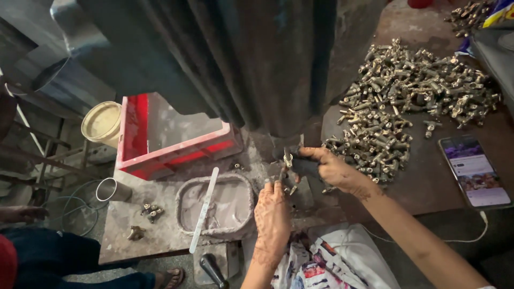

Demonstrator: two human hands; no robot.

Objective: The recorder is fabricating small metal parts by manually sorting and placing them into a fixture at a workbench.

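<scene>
So from where I'm standing, the person is right up against the base of a big dark steel press machine (241,59), both hands working at the spot under it. The right hand (334,168) is clenched around a dark handle or tool, with a small brass valve fitting (288,159) standing upright just beside its fingertips. The left hand (273,214), with henna patterns on the back, has its fingertips pinched in at the same spot, near another little brass piece; I can't tell if it's actually gripping that one or just steadying it.

As for progress, it looks early. There's a huge heap of unsorted brass fittings (407,96) piled on the brown bench (428,182) to the right, touching nearly up to the right hand. On the other side, only a few loose brass pieces (151,211) sit on the grey slab near an open metal cup (110,189). The red plastic crate (160,155) behind shows only its pale floor from here. So I'd judge most of the pile isn't done yet.

Other bits: a grimy grey oval tray (184,214) with a white flat stick (204,208) lying across it, a cream plastic bucket (101,122), and a smartphone with its screen lit (474,171) plugged in on the bench.
</scene>
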